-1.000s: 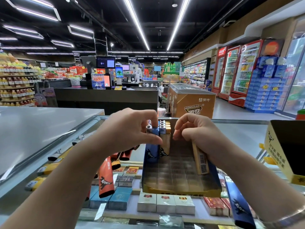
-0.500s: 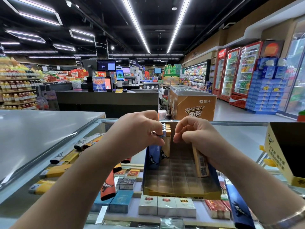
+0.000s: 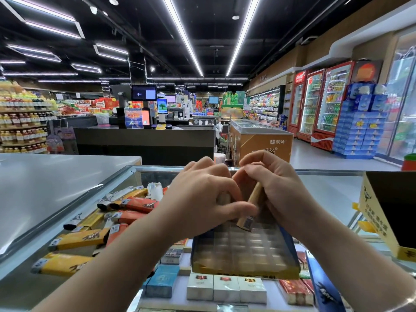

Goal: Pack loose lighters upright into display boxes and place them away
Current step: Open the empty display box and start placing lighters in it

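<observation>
A display box [image 3: 245, 253] with a clear grid insert lies on the glass counter in front of me. Both hands meet over its far end and hide the lighters standing there. My right hand [image 3: 279, 188] grips a tan lighter [image 3: 248, 212], tilted, its lower end just above the grid. My left hand [image 3: 202, 199] has its fingers curled, and its thumb reaches across to that lighter; a tan piece shows between thumb and fingers. Loose yellow lighters [image 3: 76, 240] and orange lighters [image 3: 139, 203] lie in a heap to the left. One blue lighter [image 3: 324, 287] lies at the right.
A yellow and black carton [image 3: 378, 224] stands open at the right edge of the counter. Cigarette packs [image 3: 225, 287] sit under the glass. A grey counter top [image 3: 56, 179] adjoins on the left. Checkout desks and an ice-cream freezer [image 3: 261, 143] stand beyond.
My left hand has moved right from the blue lighter at the box's back row to meet my right hand. The tan lighter has tilted and risen out from the box's right wall.
</observation>
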### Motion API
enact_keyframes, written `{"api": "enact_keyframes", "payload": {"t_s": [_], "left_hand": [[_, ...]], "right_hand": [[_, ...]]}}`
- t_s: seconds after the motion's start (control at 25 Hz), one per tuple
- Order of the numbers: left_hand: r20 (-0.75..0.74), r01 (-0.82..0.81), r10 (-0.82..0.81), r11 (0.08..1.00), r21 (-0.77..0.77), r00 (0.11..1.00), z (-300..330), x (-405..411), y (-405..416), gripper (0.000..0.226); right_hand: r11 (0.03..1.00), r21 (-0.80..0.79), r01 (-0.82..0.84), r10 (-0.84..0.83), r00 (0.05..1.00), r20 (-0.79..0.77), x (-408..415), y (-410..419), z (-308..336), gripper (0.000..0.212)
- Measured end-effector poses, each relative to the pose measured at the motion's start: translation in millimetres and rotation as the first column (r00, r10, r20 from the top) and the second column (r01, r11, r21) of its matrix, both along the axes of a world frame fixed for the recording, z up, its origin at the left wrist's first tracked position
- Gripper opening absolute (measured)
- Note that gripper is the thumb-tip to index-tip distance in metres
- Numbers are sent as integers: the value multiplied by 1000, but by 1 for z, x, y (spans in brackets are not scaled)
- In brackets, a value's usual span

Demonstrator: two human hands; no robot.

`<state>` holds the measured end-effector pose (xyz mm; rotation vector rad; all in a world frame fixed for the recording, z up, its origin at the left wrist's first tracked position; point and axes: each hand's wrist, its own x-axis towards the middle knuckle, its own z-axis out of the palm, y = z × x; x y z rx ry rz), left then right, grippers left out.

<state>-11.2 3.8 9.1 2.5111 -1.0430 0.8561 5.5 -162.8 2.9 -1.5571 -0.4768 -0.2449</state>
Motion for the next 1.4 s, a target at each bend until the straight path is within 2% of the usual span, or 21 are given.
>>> {"api": "enact_keyframes", "payload": {"t_s": [0.04,0.12,0.2,0.28,0.32,0.4,0.48,0.52,0.64,0.8,0.96,1.08,1.24,1.4], "left_hand": [[20,-6,5,1000,29,1000,-3,1,-3,43],[18,-10,10,1000,-20,1000,-7,3,-5,42],[-38,9,-14,990,-140,999,-7,4,-3,26],[-111,47,-76,969,-242,991,-6,7,-1,10],[-144,66,-109,958,-279,983,-5,8,0,10],[-203,90,-168,934,-345,965,-4,7,0,14],[-238,95,-206,908,-407,949,-2,6,1,25],[-245,100,-220,900,-424,944,-2,5,2,33],[-206,90,-179,921,-380,962,-2,7,5,56],[-201,42,-115,941,-335,973,-3,10,6,42],[-202,44,-109,952,-302,973,-5,14,9,24],[-186,30,-82,964,-264,979,-6,15,10,27],[-199,30,-73,977,-212,977,-4,15,9,46],[-220,50,-85,986,-161,972,-3,12,8,27]], "right_hand": [[1000,18,0,-1,999,33,-1,1,0,13],[998,46,-52,49,997,56,-3,4,1,11],[991,18,-134,133,990,49,-4,4,1,23],[990,2,-143,143,988,52,-2,2,2,36],[995,13,-97,96,993,65,0,1,3,40],[992,-3,124,-122,982,147,6,-5,4,32],[924,-109,367,-343,920,188,14,-14,3,17],[893,-193,406,-383,912,147,18,-17,1,14],[893,-361,269,-315,946,-75,24,-20,-10,29],[846,-460,269,-314,949,-23,27,-21,-11,49],[823,-503,263,-310,951,-9,28,-22,-12,53],[833,-494,248,-291,957,-10,27,-22,-12,54],[824,-511,247,-291,957,-6,28,-23,-11,55],[820,-516,249,-289,957,3,28,-22,-12,53]]}}
